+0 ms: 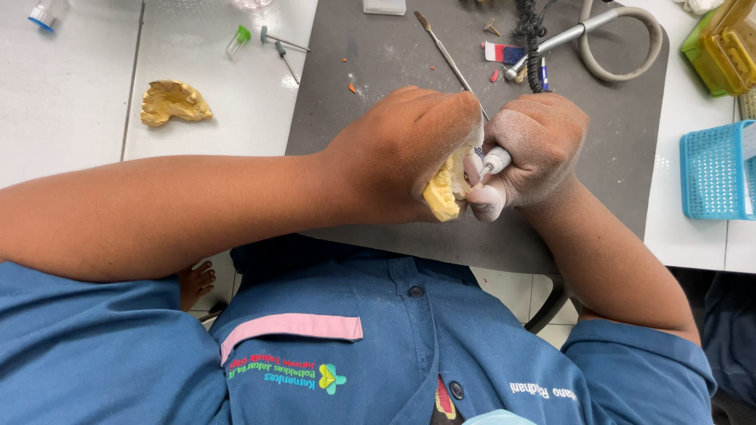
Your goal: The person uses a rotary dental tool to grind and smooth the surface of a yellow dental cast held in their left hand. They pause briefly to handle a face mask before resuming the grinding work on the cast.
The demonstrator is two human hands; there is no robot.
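Observation:
My left hand (pixel 402 153) is closed around a yellow plaster dental cast (pixel 442 193), held just above the near edge of a dark grey mat (pixel 622 157). My right hand (pixel 535 145), dusted with white powder, grips a silver rotary handpiece (pixel 494 161) whose tip meets the cast between the two hands. The handpiece's black coiled cord (pixel 531 39) runs up toward the back of the mat. Most of the cast is hidden by my left fingers.
A second yellow dental cast (pixel 175 102) lies on the white table at the left. A thin metal spatula (pixel 441 47), small burs (pixel 283 51), a grey hose with a metal nozzle (pixel 622 39), a blue mesh basket (pixel 713 169) and a yellow-green box (pixel 724 43) sit around the mat.

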